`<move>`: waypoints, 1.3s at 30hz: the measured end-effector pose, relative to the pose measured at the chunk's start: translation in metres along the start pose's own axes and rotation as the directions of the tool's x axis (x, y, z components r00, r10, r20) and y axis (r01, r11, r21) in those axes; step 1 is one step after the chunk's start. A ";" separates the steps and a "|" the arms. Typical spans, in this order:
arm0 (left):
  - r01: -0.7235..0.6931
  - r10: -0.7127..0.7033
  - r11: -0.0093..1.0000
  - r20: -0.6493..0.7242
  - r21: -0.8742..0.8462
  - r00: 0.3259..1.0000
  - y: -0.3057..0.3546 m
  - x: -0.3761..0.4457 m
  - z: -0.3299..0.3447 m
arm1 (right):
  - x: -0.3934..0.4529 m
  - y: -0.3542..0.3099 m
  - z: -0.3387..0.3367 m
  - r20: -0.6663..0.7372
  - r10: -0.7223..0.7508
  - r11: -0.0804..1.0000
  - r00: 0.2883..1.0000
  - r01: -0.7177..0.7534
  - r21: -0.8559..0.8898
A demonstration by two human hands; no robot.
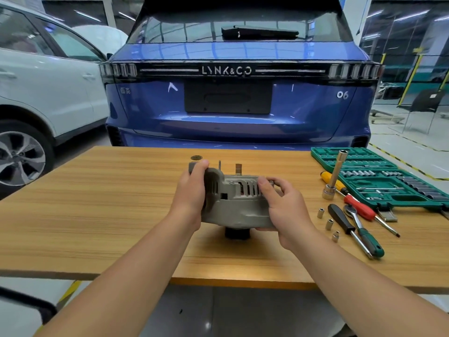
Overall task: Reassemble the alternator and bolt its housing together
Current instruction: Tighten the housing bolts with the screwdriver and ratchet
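Note:
The grey alternator stands at the middle of the wooden table, its black pulley underneath and its slotted housing facing me. My left hand grips its left side, thumb over the mounting ear at the top. My right hand clasps the right side, fingers curled over the upper rim. A thin bolt and a short stud stick up from the top behind the housing. A small round part lies on the table beyond it.
A green socket set case lies open at the right. Beside it are an upright socket extension, a ratchet, screwdrivers and three loose sockets. A blue car stands behind the table, a white car to the left.

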State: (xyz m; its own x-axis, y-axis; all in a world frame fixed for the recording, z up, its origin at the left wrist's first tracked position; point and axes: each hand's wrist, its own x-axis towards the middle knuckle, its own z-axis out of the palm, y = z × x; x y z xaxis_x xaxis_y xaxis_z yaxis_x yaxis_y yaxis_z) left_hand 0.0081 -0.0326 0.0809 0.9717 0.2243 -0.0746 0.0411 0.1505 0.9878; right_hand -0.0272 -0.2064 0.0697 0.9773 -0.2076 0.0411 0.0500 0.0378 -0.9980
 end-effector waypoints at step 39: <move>0.161 -0.116 0.957 0.192 -0.240 0.974 -0.038 0.029 0.020 | 0.068 0.028 -0.001 0.149 0.097 0.985 0.984 -0.117 0.128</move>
State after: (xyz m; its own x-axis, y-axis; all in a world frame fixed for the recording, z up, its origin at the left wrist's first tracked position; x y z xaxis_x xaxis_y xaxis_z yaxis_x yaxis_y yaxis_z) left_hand 0.0395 -0.0513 0.0438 0.9869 0.0161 -0.1608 0.1400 0.4114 0.9007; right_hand 0.0405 -0.2203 0.0448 0.9973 -0.0549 -0.0494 -0.0384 0.1864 -0.9817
